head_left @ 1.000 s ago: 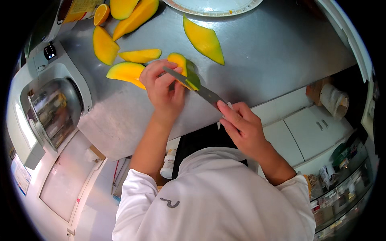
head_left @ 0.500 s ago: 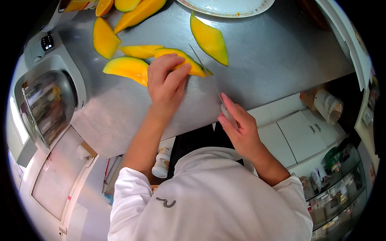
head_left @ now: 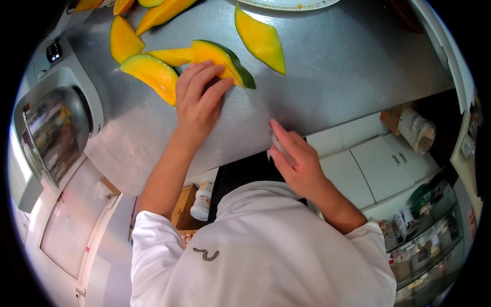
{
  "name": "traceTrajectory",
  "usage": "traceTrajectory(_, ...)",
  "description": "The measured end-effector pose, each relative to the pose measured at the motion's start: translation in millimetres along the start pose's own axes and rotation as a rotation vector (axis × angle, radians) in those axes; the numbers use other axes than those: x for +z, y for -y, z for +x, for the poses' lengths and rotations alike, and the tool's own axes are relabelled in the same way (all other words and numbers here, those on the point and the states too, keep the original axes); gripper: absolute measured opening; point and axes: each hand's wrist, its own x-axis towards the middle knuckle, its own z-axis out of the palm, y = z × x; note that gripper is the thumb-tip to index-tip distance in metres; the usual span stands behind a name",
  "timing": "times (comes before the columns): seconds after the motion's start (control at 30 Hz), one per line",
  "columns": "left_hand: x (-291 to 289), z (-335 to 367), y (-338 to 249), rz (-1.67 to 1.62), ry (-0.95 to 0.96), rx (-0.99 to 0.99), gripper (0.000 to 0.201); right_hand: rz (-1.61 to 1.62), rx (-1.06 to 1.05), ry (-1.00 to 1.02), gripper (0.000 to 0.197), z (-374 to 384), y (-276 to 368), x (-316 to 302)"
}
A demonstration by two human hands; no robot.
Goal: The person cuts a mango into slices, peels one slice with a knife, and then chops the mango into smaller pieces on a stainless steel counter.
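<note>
My left hand (head_left: 198,102) is closed over a thick slice of yellow fruit with green skin, apparently a mango slice (head_left: 209,52), pressing it with bent fingers on the steel counter. The slice leans so that its green skin shows on the right side. In my right hand (head_left: 296,161) is a knife (head_left: 279,145), its pale handle partly hidden by my fingers. The blade is smeared by motion and appears to point toward the slice's near end. Beside my left hand lie further mango slices (head_left: 152,74), and a single one (head_left: 262,40) rests farther right.
The steel counter (head_left: 327,77) ends just in front of me. A white plate (head_left: 291,5) stands at the far edge. A grey-white appliance (head_left: 71,77) with a glossy dark front is at left. White cabinets (head_left: 381,163) and a white bottle (head_left: 202,202) are below.
The held slice has tipped, baring more green skin on its right. The knife blade, sharp and beside the slice before, is now blurred and lower. The whole view has shifted slightly.
</note>
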Motion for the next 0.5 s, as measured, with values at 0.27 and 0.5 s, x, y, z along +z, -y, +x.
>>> traceTrajectory(0.27, -2.0, -3.8, -13.9, -0.068, -0.019, -0.259, 0.038, -0.017, -0.038, -0.108, 0.054, 5.1, 2.5, 2.1)
traceTrajectory(0.5, -24.1, 38.2, -11.4, 0.194, 0.292, -0.197, 0.059, 0.202, 0.185, -0.110, 0.049, 19.4, 9.5, -11.8)
